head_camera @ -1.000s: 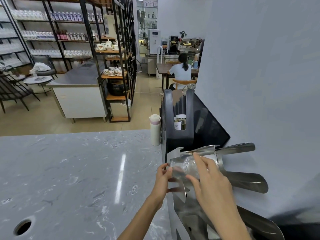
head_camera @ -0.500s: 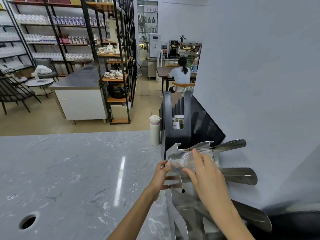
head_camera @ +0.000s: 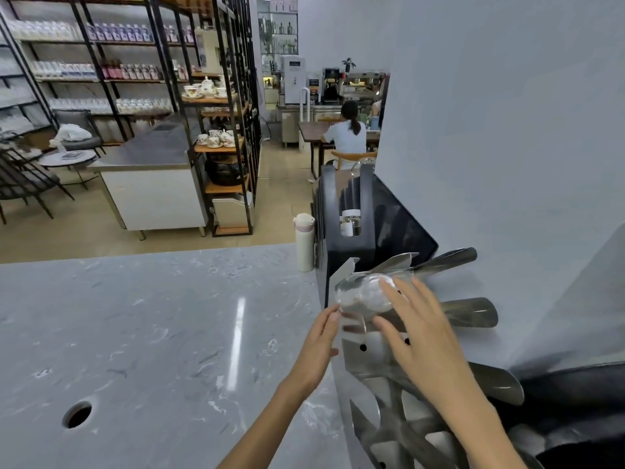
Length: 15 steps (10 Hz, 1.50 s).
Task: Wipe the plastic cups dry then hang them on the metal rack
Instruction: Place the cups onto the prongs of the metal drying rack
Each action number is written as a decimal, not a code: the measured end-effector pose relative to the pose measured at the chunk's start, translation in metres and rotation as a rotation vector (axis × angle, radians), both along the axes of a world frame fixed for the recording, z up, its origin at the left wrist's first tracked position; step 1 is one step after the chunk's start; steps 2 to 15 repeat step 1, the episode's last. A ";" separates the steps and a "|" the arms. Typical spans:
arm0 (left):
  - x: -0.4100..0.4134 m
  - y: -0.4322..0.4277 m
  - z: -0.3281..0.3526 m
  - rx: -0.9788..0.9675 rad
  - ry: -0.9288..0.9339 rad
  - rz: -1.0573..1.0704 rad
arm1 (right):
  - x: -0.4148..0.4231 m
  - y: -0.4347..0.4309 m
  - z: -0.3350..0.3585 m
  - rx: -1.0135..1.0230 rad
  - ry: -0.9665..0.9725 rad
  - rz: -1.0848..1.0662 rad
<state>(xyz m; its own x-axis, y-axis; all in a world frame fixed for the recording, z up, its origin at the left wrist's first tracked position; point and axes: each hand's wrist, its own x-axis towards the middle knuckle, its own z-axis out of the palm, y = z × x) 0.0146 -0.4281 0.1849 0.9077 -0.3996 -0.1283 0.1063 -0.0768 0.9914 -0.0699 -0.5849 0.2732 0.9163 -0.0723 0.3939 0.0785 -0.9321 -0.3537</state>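
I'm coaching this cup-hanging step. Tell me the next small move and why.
Probably let go and draw both hands back. The clear plastic cup already sits tilted over an upper prong of the shiny metal rack; the right hand lies open across it, and the left hand only touches its rim with fingertips. Whether it is fully seated is unclear.

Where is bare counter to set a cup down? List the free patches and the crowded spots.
Free: the wide grey counter left of the left hand, from the far edge down to the round hole. Also the strip between the bottle and that hand.
Crowded: the right edge, where the rack, the cup, the right hand and the black holder bunch together.
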 end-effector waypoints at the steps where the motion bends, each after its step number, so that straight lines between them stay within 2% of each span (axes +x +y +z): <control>1: -0.013 0.025 0.010 0.048 -0.196 0.125 | -0.011 0.018 0.013 0.212 -0.101 0.044; 15: -0.013 0.025 0.010 0.048 -0.196 0.125 | -0.011 0.018 0.013 0.212 -0.101 0.044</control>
